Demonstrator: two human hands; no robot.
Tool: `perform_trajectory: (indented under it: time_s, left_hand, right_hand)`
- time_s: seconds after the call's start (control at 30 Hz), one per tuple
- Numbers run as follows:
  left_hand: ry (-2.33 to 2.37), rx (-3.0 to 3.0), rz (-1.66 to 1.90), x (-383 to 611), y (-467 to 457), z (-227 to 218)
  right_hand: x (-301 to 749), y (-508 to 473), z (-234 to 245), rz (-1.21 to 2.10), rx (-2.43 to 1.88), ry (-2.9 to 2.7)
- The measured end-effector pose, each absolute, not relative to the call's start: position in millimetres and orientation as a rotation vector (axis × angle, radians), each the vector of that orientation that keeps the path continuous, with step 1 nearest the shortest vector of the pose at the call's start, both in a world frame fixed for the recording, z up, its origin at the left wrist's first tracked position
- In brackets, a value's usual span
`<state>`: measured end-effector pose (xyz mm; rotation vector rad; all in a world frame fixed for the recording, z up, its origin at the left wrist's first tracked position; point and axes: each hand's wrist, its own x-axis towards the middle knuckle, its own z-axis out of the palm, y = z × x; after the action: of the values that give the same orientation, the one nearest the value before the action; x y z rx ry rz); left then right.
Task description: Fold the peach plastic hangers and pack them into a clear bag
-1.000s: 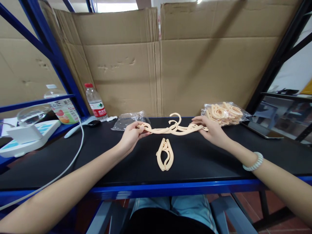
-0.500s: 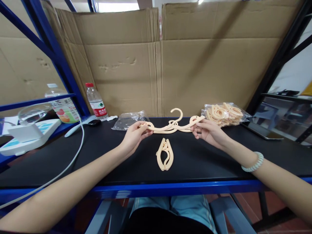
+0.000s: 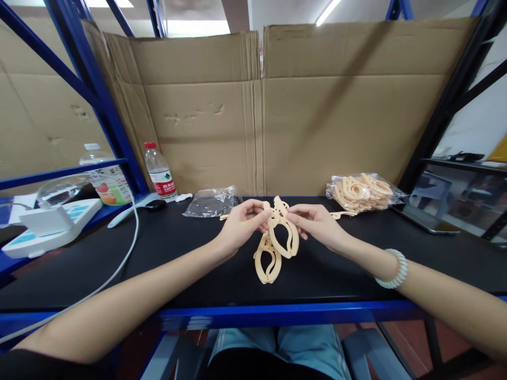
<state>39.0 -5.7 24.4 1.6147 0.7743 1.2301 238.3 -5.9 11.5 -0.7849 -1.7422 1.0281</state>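
A cream plastic folding hanger [image 3: 293,240], folded up, is pinched between both hands above the black tabletop. My left hand [image 3: 246,220] has its fingers closed on the hanger's upper left side. From the other side, my right hand [image 3: 315,224] grips its upper right edge with thumb and fingers. Just below and partly behind it, a second folded hanger [image 3: 261,269] lies flat on the table. Behind my hands rests an unfolded hanger [image 3: 343,214]; only its ends show, the middle being hidden.
A clear bag of folded hangers [image 3: 362,192] lies at the back right, beside a tablet-like flat device [image 3: 425,219]. An empty-looking plastic bag [image 3: 209,203] and a red-capped bottle [image 3: 161,177] stand back left. A white cable [image 3: 129,253] crosses the left side. Cardboard [image 3: 198,121] walls the back.
Both hands have let go of the unfolded hanger, left lying at the back. They have come together nearer the middle and now hold a folded one. The camera view has tilted up slightly.
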Motion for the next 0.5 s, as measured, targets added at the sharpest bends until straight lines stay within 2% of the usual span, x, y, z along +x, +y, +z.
perform_trajectory:
  time_s: [0.2,0.5]
  left_hand:
    - [0.728,1.664,1.319,44,-2,23]
    - [0.813,1.684,1.163,44,-12,12]
  right_hand:
    - [227,-4,12,0.858,-0.756,-1.859]
    - [229,-14,2,1.108,-0.791,-1.773]
